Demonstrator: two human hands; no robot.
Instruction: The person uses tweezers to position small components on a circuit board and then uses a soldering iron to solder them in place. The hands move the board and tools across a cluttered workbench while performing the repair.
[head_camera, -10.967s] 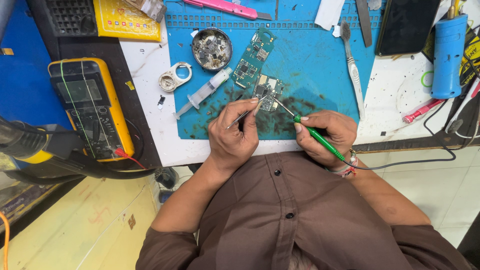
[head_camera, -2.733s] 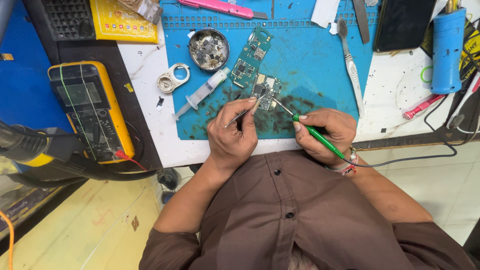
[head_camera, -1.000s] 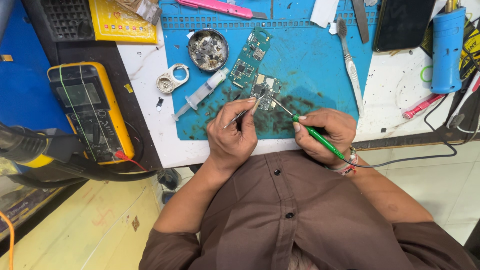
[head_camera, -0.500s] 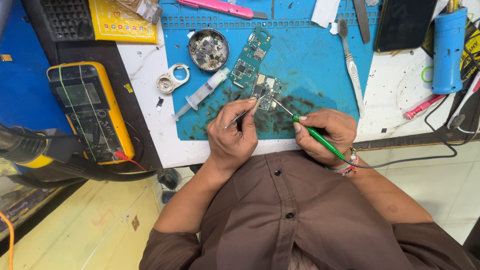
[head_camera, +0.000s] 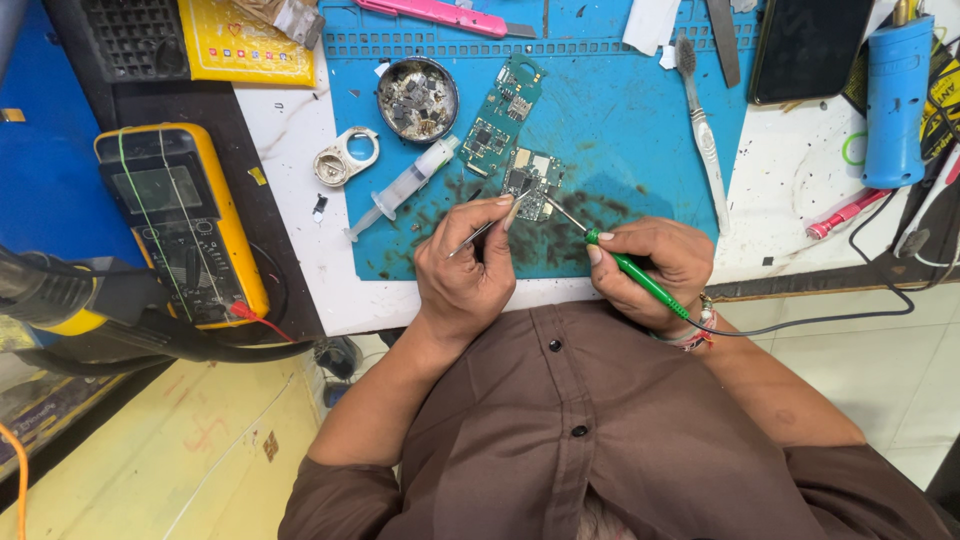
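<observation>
Circuit board (head_camera: 531, 182), small, green with metal shields: lying flat on blue work mat (head_camera: 640, 140), just beyond both hands, toward far side of table (head_camera: 800, 190). Long axis running roughly away from body, slightly tilted.

Left hand (head_camera: 466, 272): closed on tweezers (head_camera: 488, 224), tips angled up and right onto near edge of board. Right hand (head_camera: 650, 268): clamped, pen-style, on green-handled soldering iron (head_camera: 628, 272); metal tip reaching up and left to same near edge. Both tools converging on one spot; left hand marginally nearer board. Actual contact of either tip with board probably made, not resolvable at this size.

Cord from iron trailing right over wrist.

Second, longer green board (head_camera: 496, 120) just past first, apparently touching or overlapping at corner. Syringe (head_camera: 402, 188) lying diagonally left of boards. Round tin of small parts (head_camera: 418, 98) beyond syringe. Toothbrush (head_camera: 700, 115) lying lengthwise on right side of mat. Yellow multimeter (head_camera: 185, 225) well apart, far left.
</observation>
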